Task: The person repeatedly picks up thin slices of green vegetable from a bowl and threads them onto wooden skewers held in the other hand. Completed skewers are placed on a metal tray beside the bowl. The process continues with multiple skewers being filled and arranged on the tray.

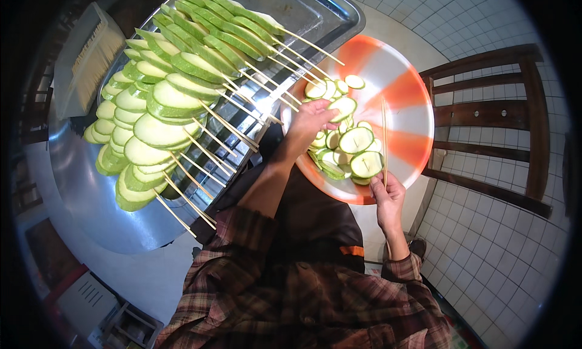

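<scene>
My left hand [311, 121] pinches a zucchini slice [343, 109] over the left part of an orange-and-white basin [411, 117]. Two thin wooden skewers [384, 135] stand up from my right hand [389, 192], side by side, at the basin's near rim. A pile of loose zucchini slices [356, 140] lies in the basin between my hands; some have a slit in the middle. To the left, many skewered zucchini slices [150, 130] lie in overlapping rows on a metal tray [338, 17], their bare stick ends pointing towards the basin and me.
A clear plastic container of wooden skewers [88, 58] stands at the far left, on a round metal table [91, 203]. A dark wooden chair [486, 112] is to the right of the basin, before a tiled surface. My lap lies under the basin's near edge.
</scene>
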Tool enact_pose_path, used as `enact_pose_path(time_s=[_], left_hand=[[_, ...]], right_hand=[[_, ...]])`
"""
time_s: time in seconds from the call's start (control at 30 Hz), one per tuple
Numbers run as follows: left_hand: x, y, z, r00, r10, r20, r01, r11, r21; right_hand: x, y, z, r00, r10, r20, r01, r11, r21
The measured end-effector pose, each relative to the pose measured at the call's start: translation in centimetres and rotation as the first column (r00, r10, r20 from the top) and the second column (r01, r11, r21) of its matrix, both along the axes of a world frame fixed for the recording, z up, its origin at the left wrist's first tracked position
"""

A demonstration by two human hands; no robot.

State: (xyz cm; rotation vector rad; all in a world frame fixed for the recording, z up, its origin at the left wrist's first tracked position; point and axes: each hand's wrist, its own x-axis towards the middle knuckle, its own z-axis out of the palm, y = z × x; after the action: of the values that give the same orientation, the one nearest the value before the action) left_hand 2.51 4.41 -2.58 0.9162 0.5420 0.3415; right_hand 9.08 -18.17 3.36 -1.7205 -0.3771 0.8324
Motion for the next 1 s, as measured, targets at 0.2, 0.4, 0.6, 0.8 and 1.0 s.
enact_pose_path(time_s=[0.2, 0.4, 0.6, 0.8, 1.0], left_hand=[[-0.2, 0.0, -0.1, 0.999, -0.04, -0.008, 0.04, 0.999, -0.034], [-0.2, 0.2, -0.1, 0.994, -0.107, -0.034, 0.105, 0.993, -0.051], [-0.4, 0.1, 0.0, 0.998, -0.063, 0.027, 0.066, 0.994, -0.092], [-0.4, -0.1, -1.0, 0.992, -0.081, 0.094, 0.083, 0.996, -0.027], [0.1, -0.7, -2.4, 0.995, -0.098, -0.023, 0.101, 0.985, 0.141]], right_hand=[[0.7, 0.1, -0.1, 0.983, -0.042, -0.177, 0.041, 0.999, -0.013], [0.6, 0.7, -0.7, 1.0, -0.019, -0.021, 0.021, 0.997, 0.075], [1.3, 1.4, 0.6, 0.991, -0.083, -0.108, 0.092, 0.993, 0.076], [3.6, 3.9, 5.3, 0.98, -0.18, 0.086, 0.149, 0.947, 0.284], [4.0, 10.8, 12.3, 0.951, -0.048, 0.304, -0.082, 0.913, 0.4]])
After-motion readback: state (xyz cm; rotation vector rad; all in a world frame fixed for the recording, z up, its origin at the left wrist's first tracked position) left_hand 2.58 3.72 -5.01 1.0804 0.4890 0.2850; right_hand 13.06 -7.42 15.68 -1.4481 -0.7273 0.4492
